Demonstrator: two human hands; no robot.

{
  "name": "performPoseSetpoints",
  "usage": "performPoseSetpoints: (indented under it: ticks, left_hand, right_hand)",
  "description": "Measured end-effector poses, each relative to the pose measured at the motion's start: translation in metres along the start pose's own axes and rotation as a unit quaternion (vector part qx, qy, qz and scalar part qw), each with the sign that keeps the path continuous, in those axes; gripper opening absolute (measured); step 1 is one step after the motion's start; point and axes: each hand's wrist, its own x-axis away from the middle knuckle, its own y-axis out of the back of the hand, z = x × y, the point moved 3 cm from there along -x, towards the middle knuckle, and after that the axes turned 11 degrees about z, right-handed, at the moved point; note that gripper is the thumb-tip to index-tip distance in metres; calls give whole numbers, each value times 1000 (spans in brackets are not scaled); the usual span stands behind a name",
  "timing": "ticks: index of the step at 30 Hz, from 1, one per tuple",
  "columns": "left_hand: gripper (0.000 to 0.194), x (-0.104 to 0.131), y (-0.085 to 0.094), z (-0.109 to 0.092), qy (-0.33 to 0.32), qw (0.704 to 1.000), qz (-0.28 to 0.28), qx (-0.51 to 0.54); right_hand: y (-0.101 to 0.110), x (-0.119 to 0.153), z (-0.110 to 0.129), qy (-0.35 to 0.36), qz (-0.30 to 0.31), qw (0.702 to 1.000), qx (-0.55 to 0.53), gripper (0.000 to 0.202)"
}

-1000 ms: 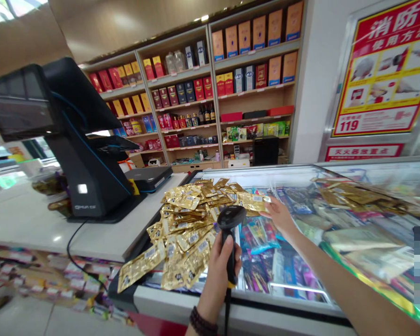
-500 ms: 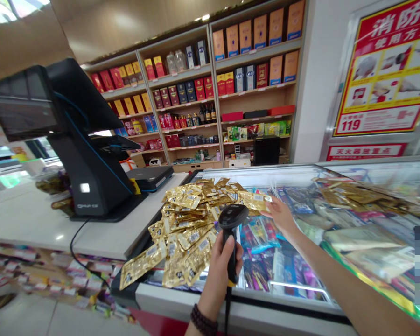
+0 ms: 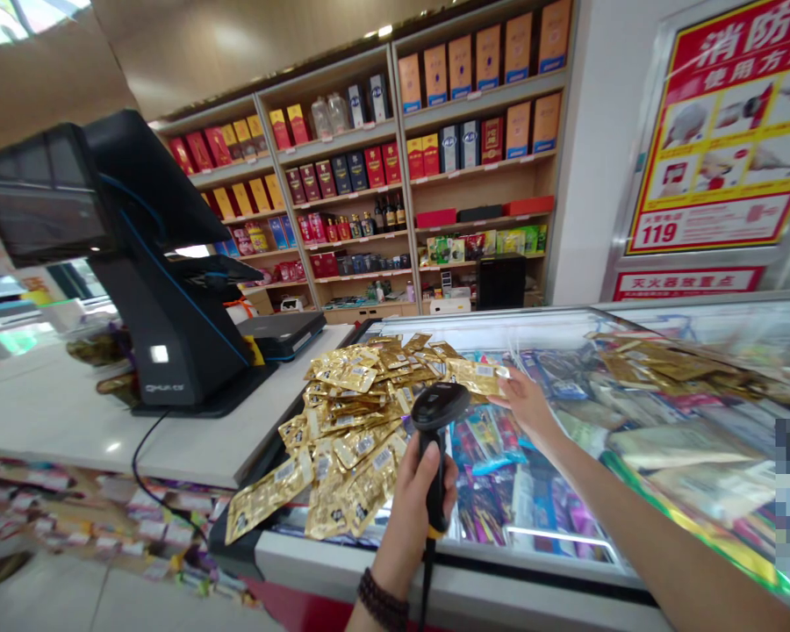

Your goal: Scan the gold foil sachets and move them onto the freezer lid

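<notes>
My left hand (image 3: 421, 483) is wrapped round the handle of a black barcode scanner (image 3: 440, 405), its head tipped toward the far side and a cable hanging below. My right hand (image 3: 523, 399) pinches the right end of a gold foil packet (image 3: 477, 377) that carries a white barcode label. That packet lies at the right side of a heap of gold foil packets (image 3: 348, 421) on the glass top of a freezer (image 3: 434, 575). Just behind the scanner head, the packet's barcode shows. Colourful packs (image 3: 491, 439) are visible through the glass.
To the left, a black checkout terminal (image 3: 177, 290) stands on a white counter (image 3: 190, 461). More gold packets (image 3: 685, 373) lie on the freezer at right. Behind, shelves (image 3: 362, 180) hold boxes and bottles. A red fire-safety sign (image 3: 724, 132) hangs on the wall.
Very little differs. The scanner has shifted slightly in my left hand's grip, while my right hand keeps the packet in nearly the same place.
</notes>
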Motion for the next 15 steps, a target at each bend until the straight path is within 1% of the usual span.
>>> performPoseSetpoints:
  ticks: [3, 5, 8, 11, 13, 15]
  left_hand:
    - [61, 0, -1, 0, 3, 1000, -9, 4]
    - [63, 1, -1, -2, 2, 1000, -15, 3]
    - [62, 6, 5, -12, 2, 1000, -30, -4]
    - [63, 15, 24, -24, 6, 998, -61, -5]
    - [61, 21, 42, -30, 5, 996, -85, 6]
    - [60, 26, 60, -34, 9, 994, -105, 25]
  right_hand:
    - [-1, -1, -3, -5, -7, 1000, -8, 69]
    - [1, -1, -4, -11, -19, 1000, -14, 63]
    - [13, -1, -3, -25, -52, 998, -21, 50]
    - [43, -4, 4, -32, -95, 995, -22, 35]
    - [71, -8, 13, -29, -127, 991, -16, 29]
    - [103, -14, 26, -19, -161, 987, -3, 28]
